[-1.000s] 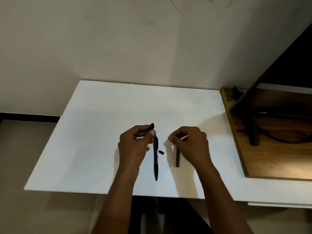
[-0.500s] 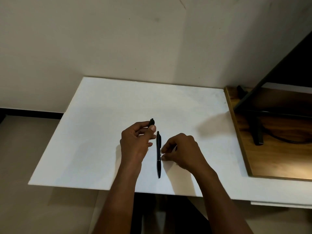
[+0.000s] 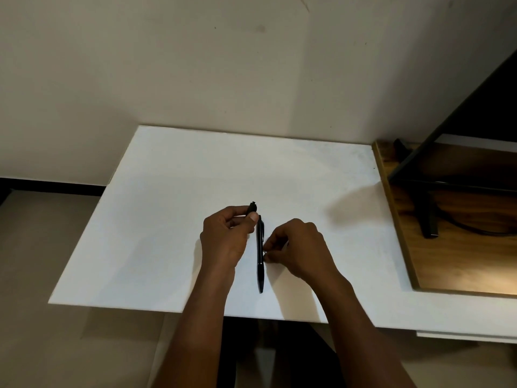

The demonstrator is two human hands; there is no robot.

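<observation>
A black pen (image 3: 260, 259) lies lengthwise on the white board (image 3: 173, 219), its tip toward me. My left hand (image 3: 225, 239) is just left of it and grips a short black pen piece (image 3: 251, 208) between thumb and fingers, one end sticking out above the thumb. My right hand (image 3: 300, 247) is curled on the board just right of the pen. Its thumb and fingertips pinch together at a small pen part beside the barrel, and the hand mostly hides that part. Whatever else lies under this hand is hidden.
A wooden desk top (image 3: 461, 261) adjoins the board on the right, carrying a black monitor stand (image 3: 428, 219) and a black cable (image 3: 475, 231). A dark monitor edge (image 3: 453, 113) slants above it. A plain wall rises behind and the floor lies to the left.
My right hand moved left and down to the pen's side, covering the small black piece and the black tube that lay there. The left hand kept its grip.
</observation>
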